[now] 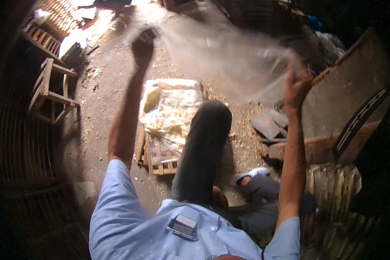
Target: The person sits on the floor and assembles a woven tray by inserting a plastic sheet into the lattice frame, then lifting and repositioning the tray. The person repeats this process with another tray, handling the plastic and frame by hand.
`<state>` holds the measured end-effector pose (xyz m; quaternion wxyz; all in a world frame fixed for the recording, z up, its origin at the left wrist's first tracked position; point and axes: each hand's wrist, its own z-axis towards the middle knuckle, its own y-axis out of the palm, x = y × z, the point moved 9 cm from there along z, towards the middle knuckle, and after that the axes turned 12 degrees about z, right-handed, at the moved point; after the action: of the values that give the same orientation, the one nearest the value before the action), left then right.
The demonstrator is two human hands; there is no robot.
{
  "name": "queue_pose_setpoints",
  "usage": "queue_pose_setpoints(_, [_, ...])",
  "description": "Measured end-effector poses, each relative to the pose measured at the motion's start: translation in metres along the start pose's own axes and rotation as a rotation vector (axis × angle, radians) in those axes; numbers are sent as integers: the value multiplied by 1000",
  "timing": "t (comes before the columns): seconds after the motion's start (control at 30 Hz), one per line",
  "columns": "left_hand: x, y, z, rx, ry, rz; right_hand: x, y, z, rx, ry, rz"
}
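Observation:
Both my arms are raised in front of me. My left hand [143,48] grips one edge of a clear plastic sheet [229,56], and my right hand [297,86] grips the opposite edge. The sheet is stretched between them in the air and is blurred by motion. Below it, a small wooden crate [158,156] stands on the dirt floor, covered with another crumpled plastic sheet [171,108] over pale material. My bent knee [208,130] in dark trousers is beside the crate.
A wooden stool frame [52,93] stands at the left, with stacked wooden slats [58,17] beyond it. A large flat board [346,95] leans at the right. Flat dark pieces [268,123] lie on the sawdust-strewn ground. My sandalled foot [249,175] rests near wooden slats [333,190].

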<state>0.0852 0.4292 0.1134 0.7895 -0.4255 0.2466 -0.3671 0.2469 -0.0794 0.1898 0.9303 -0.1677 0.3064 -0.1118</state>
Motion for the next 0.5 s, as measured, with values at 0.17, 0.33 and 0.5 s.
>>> queue_pose_setpoints(0.17, [42,-164,-27,631,35,-646,-56,-48,-52,63,-329,-253])
queue_pose_setpoints(0.33, [-29,92,-117,-656,324,-506,56,89,-202,-845,499,229])
queue_pose_setpoints(0.5, [46,-34,-45,-394,70,-875,73,16,-129,-660,596,-111])
